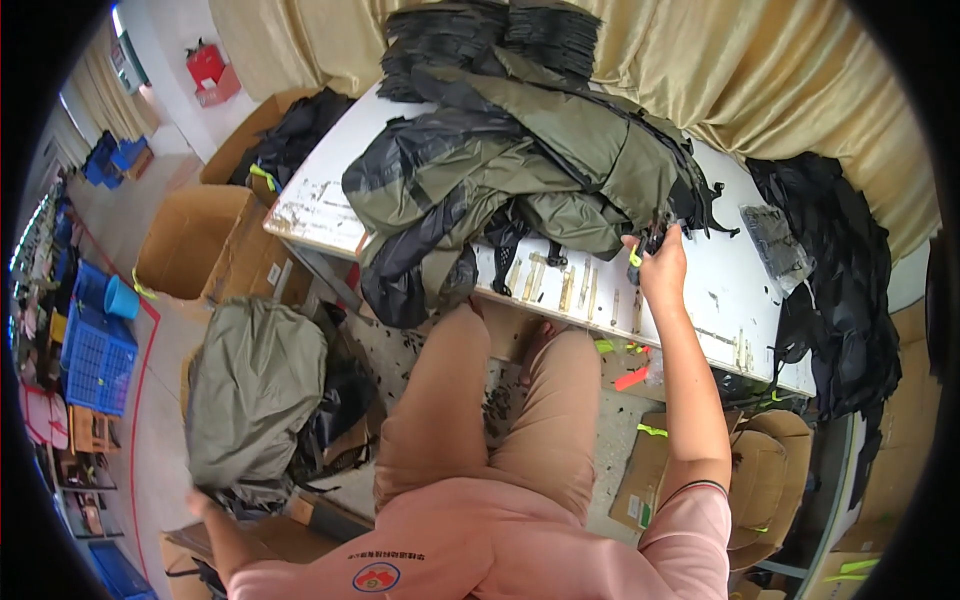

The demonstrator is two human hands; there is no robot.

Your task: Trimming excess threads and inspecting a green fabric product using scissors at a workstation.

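Though partly under fabric [570, 130], white table [325, 180] beside curtains [690, 60].

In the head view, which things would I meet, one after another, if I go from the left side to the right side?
Light-blue bucket → grey-green fabric bundle → stacks of flat black pieces → right hand → plastic-wrapped dark packet on the white table.

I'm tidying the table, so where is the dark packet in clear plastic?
In the head view, the dark packet lies on the right of the white table, between the right hand and the black heap.
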